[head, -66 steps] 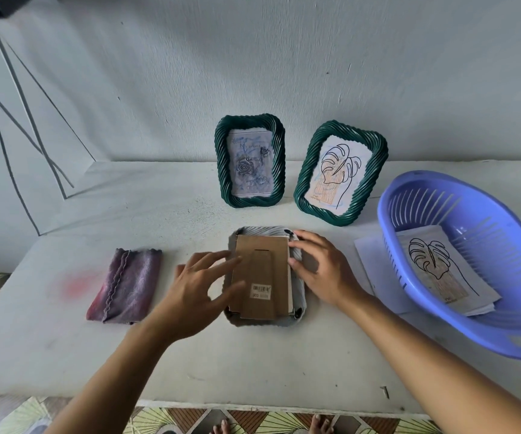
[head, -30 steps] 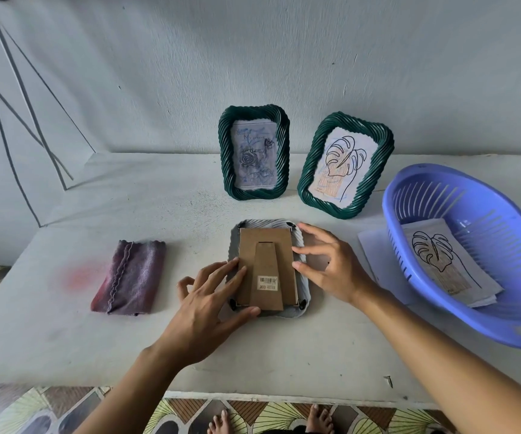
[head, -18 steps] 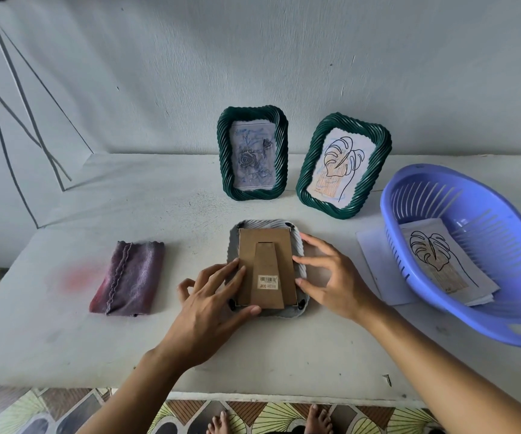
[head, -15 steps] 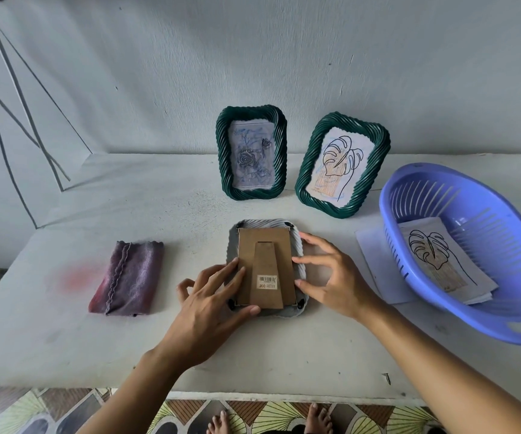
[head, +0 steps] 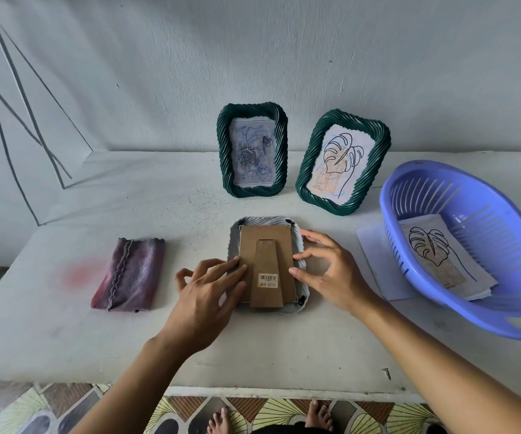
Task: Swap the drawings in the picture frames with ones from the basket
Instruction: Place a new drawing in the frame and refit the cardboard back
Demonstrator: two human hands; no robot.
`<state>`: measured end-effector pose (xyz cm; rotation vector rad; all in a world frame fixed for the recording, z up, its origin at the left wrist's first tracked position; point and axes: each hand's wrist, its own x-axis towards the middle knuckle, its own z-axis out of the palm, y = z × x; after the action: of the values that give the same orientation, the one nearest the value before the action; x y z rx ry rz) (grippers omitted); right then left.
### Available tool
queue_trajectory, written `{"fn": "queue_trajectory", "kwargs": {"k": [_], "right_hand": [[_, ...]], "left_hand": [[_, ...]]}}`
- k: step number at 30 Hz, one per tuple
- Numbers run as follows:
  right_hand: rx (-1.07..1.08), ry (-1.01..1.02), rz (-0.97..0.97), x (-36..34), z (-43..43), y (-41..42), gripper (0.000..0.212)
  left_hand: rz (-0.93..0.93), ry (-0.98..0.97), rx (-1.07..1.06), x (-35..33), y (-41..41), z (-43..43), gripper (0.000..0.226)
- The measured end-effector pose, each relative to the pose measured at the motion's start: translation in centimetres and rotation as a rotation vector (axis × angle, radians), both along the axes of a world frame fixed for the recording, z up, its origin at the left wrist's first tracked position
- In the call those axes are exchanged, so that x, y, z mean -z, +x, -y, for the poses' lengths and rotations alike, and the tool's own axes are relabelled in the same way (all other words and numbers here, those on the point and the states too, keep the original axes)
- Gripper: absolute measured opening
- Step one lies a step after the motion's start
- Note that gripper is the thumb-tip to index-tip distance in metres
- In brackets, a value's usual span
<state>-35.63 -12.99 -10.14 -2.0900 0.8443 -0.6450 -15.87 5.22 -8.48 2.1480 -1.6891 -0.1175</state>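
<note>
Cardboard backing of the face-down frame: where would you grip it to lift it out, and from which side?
Probably the wide free end of the stand flap, pinched from the near side: it is hinged at its far end, while the cardboard backing sits recessed in the frame.

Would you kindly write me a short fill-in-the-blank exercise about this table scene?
1. The flat frame between the left hand and right hand lies face ____.
2. The basket holds a drawing of a ____.
3. The folded cloth lies on that frame's ____ side.
4. The rose frame and the leaf frame have ____ rims.
Missing words: down, leaf, left, green.
</note>
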Motion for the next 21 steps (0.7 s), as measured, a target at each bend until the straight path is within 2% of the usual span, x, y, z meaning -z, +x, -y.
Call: {"fn": "queue_trajectory", "kwargs": {"k": [4, 11, 15, 21], "right_hand": [[0.013, -0.009, 0.020, 0.4, 0.0, 0.1, 0.017], [0.055, -0.042, 0.041, 0.7, -0.1, 0.5, 0.011], [0.094, -0.057, 0.031, 0.7, -0.1, 1.0, 0.012], [0.115, -0.097, 0.018, 0.2, 0.7, 1.8, 0.011]], "left_hand": [[0.021, -0.053, 0.008, 0.5, 0.0, 0.2, 0.043], [-0.079, -0.055, -0.044, 0.9, -0.5, 0.3, 0.047], [-0.084, -0.128, -0.109, 0.5, -0.5, 0.8, 0.036], [-0.053, -0.137, -0.174, -0.2, 0.3, 2.6, 0.021]]}}
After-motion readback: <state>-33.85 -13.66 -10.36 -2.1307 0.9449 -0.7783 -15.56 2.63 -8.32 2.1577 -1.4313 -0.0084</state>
